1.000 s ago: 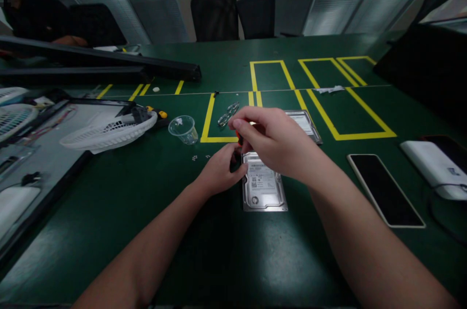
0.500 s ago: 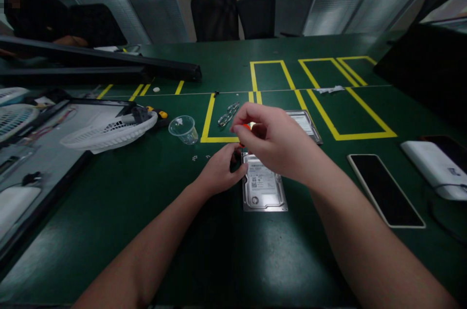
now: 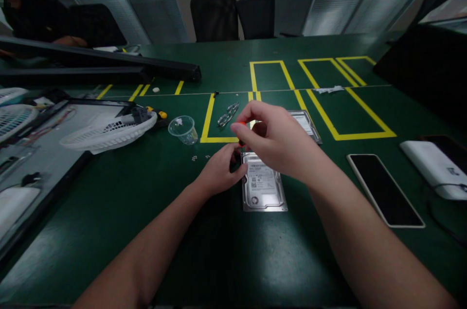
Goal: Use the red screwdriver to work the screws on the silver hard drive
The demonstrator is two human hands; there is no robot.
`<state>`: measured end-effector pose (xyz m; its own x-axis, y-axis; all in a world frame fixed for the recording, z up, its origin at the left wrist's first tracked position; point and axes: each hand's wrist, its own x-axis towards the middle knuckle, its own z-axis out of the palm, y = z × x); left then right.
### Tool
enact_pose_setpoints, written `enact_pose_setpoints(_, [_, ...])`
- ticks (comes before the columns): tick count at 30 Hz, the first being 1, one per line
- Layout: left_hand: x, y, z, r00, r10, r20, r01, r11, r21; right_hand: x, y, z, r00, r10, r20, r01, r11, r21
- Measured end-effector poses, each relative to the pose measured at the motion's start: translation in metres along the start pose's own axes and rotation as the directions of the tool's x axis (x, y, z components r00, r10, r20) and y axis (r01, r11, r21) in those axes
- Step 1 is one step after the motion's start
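A silver hard drive (image 3: 263, 185) with a white label lies flat on the green table. My left hand (image 3: 222, 169) grips its upper left edge, thumb on top and fingers near the corner. Pinched in my right hand (image 3: 273, 138) is a small screwdriver (image 3: 241, 142) with a red and black handle. It stands nearly upright, its shaft pointing down at that same corner. My hands hide where the tip meets the drive. Several tiny screws (image 3: 194, 157) lie to the left of my left hand.
A clear plastic cup (image 3: 183, 129), eyeglasses (image 3: 228, 115) and a second drive (image 3: 308, 124) lie beyond my hands. A phone (image 3: 386, 190) and white power bank (image 3: 438, 169) are at right. White fan grilles (image 3: 109, 131) occupy the left. Across the table sits a person (image 3: 40, 19).
My right hand's fingers have shifted slightly on the red handle, and more of its black lower part shows. My left hand and the hard drive stay put.
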<state>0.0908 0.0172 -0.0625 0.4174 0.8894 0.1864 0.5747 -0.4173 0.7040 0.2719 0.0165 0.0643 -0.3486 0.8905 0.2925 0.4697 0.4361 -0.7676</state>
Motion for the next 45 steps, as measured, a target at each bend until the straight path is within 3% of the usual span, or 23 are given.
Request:
enact_pose_setpoints(7, [-0.0001,-0.0012,-0.0004,1.000,0.024,0.000,-0.024,1.000,-0.007,-0.0007,-0.0019,-0.0009,0.997,-0.064,0.037,0.064,0.998,0.014])
enact_pose_setpoints(12, [-0.0002,-0.0005,0.0001,1.000,0.026,-0.005,-0.026,1.000,0.004,0.0012,-0.0023,-0.0007,0.997,-0.041,0.070,0.037,0.997,0.064])
enact_pose_setpoints(24, [-0.0002,-0.0011,0.0002,1.000,0.004,-0.006,-0.004,1.000,0.004,0.0002,0.0002,0.0002,1.000,0.004,-0.026,-0.004,1.000,-0.018])
enact_pose_setpoints(29, [0.0000,-0.0017,0.0000,1.000,0.018,-0.002,-0.018,1.000,0.007,0.0007,-0.0021,-0.0005,0.997,-0.066,0.051,0.064,0.998,0.026])
enact_pose_setpoints(33, [0.0010,-0.0020,0.0006,0.999,0.037,-0.005,-0.037,0.999,-0.009,0.0005,-0.0025,-0.0009,0.995,-0.043,0.086,0.037,0.997,0.070])
enact_pose_setpoints(45, [0.0002,-0.0015,0.0002,1.000,0.002,0.002,-0.002,1.000,0.005,-0.0003,0.0005,0.0005,1.000,-0.001,-0.003,0.001,0.999,-0.032])
